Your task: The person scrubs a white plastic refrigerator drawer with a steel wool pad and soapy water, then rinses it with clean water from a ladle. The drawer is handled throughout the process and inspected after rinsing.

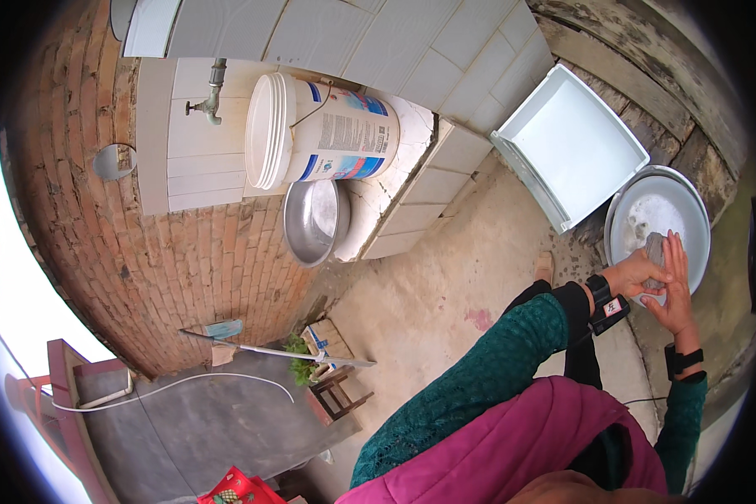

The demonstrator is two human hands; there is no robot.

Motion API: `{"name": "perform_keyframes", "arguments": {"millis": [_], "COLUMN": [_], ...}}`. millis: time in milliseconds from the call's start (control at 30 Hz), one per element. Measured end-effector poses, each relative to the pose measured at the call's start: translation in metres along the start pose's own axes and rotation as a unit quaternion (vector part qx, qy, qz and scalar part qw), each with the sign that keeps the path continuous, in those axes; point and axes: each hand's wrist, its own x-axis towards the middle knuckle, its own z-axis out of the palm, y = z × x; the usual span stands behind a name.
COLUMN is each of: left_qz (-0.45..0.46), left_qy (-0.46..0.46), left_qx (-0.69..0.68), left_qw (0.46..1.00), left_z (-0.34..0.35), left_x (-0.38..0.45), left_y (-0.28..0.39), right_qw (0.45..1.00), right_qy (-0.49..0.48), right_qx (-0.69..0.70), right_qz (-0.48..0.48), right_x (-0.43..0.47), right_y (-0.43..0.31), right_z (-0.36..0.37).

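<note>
A grey wad (656, 252), seemingly cloth, is gripped in my left hand (635, 274) over a round metal basin (690, 220). My right hand (675, 283) lies against the wad with its fingers straight and its thumb out; whether it also grips is unclear. The basin holds light-coloured contents with darker patches, and its near side is partly hidden by my hands. Touching or very close to the basin is a white rectangular tray (567, 145) with raised sides, tilted in view. Both wrists wear black straps.
A white plastic bucket (346, 135) and a metal bowl (315, 220) are at the tiled ledge (409, 214), near a wall tap (213, 104). Weathered timbers (642, 82) lie beyond the tray. Farther off are a long-handled tool (271, 350), a cardboard box (327, 340) and a wooden stool (337, 395).
</note>
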Motion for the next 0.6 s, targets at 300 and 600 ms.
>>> {"name": "perform_keyframes", "arguments": {"millis": [300,600], "left_qz": [-0.11,0.23], "left_qy": [-0.006,0.079], "left_qx": [0.323,0.775], "left_qw": [0.94,0.583], "left_z": [0.044,0.027], "left_x": [0.0,0.024], "left_y": [0.029,-0.004], "right_qw": [0.982,0.998], "right_qy": [0.08,-0.039], "right_qx": [-0.097,-0.014], "right_qz": [-0.144,0.05], "right_x": [0.011,0.005], "right_y": [0.04,0.05], "right_z": [-0.018,-0.005]}}
